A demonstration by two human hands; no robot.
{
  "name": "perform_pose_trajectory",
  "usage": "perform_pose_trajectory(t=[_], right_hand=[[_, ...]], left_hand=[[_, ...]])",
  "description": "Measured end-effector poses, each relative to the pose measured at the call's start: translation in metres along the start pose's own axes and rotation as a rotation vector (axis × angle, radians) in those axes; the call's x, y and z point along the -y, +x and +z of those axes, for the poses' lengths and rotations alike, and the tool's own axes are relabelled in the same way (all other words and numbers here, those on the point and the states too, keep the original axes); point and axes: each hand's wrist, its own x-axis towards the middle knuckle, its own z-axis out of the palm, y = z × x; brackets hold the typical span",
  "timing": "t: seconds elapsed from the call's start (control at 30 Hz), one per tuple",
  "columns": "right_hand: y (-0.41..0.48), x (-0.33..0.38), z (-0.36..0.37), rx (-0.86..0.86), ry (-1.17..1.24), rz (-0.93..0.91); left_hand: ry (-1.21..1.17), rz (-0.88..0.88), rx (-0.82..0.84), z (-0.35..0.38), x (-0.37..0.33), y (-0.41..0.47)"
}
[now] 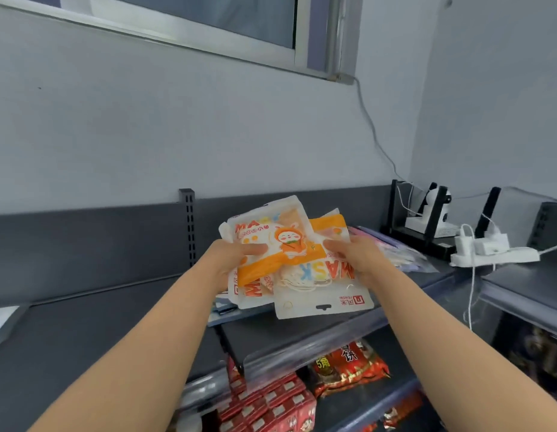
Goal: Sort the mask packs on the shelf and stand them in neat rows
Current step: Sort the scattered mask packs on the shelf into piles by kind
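Observation:
I hold a bunch of white and orange mask packs (289, 244) above the dark grey top shelf (302, 335). The front pack shows a cartoon rabbit and stands upright; another pack (321, 291) lies upside down under it with "MASK" printed in colours. My left hand (236, 260) grips the bunch at its left edge, thumb on the front. At the right edge, my right hand (355, 260) grips it with the thumb on top. More packs in clear and purple wrapping (392, 251) lie flat on the shelf behind my right hand.
A white power strip with plugs (495, 252), a small white camera (436, 207) and black stands sit at the back right, with cables hanging down. Red snack packets (349, 366) and red boxes (271, 403) fill the lower shelves. A slotted upright (188, 226) stands at the shelf's back.

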Motion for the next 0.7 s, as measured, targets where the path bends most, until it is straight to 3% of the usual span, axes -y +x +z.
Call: perform_pose_trajectory(t=[0.23, 0.47, 0.7], right_hand=[[0.078, 0.010, -0.021, -0.060, -0.122, 0.025], [0.146, -0.011, -0.029, -0.083, -0.281, 0.085], [0.187, -0.021, -0.039, -0.094, -0.502, 0.062]], left_hand=[[0.036, -0.019, -0.004, 0.033, -0.018, 0.085], [0.091, -0.158, -0.038, 0.054, 0.000, 0.153], [0.305, -0.134, -0.246, 0.082, 0.010, 0.174]])
